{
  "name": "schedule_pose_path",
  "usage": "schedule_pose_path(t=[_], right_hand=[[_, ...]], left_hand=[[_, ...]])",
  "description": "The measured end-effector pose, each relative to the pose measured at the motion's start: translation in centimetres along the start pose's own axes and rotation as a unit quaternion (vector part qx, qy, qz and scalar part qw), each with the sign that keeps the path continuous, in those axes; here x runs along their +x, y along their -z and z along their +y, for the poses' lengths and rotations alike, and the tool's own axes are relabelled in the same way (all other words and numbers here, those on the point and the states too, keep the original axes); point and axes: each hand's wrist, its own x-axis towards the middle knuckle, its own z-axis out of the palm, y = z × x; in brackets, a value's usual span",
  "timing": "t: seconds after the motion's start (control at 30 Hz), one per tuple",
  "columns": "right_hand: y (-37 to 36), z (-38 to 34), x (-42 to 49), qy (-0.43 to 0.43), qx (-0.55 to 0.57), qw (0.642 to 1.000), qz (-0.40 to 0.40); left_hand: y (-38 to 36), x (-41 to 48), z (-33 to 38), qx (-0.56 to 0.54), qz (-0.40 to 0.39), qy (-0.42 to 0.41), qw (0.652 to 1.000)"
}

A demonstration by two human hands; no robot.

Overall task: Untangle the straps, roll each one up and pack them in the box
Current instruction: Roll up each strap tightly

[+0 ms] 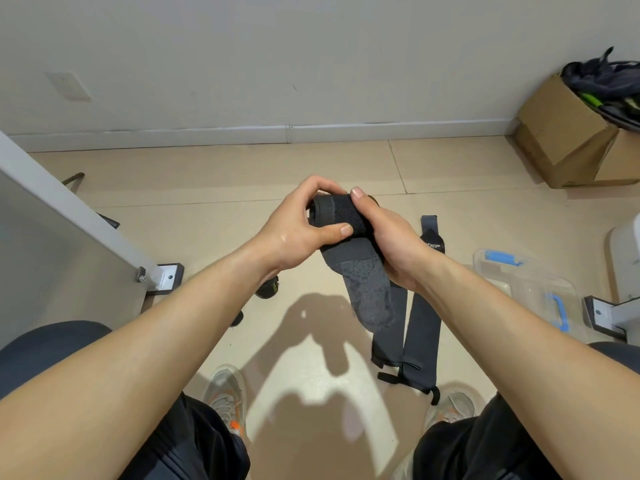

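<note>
- Mid-air over the middle of the floor (311, 168): dark grey strap (341, 213), part rolled, loose tail (370, 299) hanging down.
- Left hand (298, 226) curled round the roll's left end, thumb pressed on the outer wrap. Right hand (391, 244) cupping the right end, thumb on top. Both hands clamped on the one roll.
- Risk 1: roll springing open on any early thumb release. Stretchy-looking webbing, likely to unwind.
- Risk 2: coning or telescoping from a skewed wind, with the tail hanging at a slant to the roll axis.
- Risk 3: textured patch on the tail, probably hook-and-loop but not confirmable from here. Could grab the wrong layer or close crooked.
- Risk 4: two flat straps (424, 327) side by side on the floor right under the tail, thin loops at their near ends. Possible snag and re-tangle if the tail drops onto them.
- Clear box (530, 289) with blue latches by the right edge of the floor, well apart from the hands. Lid state unclear. Long carry, so grip slack in transit a likely failure point.
- Small dark roll (268, 287) on the floor beneath the left forearm, probably a finished strap, not boxed. Easy to knock with a foot.
</note>
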Motion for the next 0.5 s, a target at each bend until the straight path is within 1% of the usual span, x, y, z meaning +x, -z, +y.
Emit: schedule_pose_path(t=[0.1,0.17,0.27,0.3,0.43,0.5], right_hand=[[-0.1,0.3,-0.2,0.021,0.014,1.0,0.006],[-0.5,0.7,-0.1,0.035,0.013,0.999,0.021],[-0.9,1.3,0.1,0.056,0.001,0.998,0.038],[-0.9,1.4,0.2,0.059,-0.004,0.998,0.038],[-0.9,1.8,0.4,0.062,-0.014,0.998,0.03],[-0.9,1.8,0.3,0.069,-0.026,0.997,0.024]], left_hand=[[0.1,-0.1,0.0,-0.102,-0.018,0.08,0.991],[0.1,-0.1,0.4,-0.188,-0.027,0.147,0.971],[0.3,-0.1,0.9,-0.267,-0.016,0.215,0.939],[0.4,0.0,0.9,-0.276,-0.014,0.227,0.934],[0.5,0.1,0.6,-0.233,-0.016,0.224,0.946],[0.4,0.1,0.3,-0.232,-0.007,0.236,0.944]])
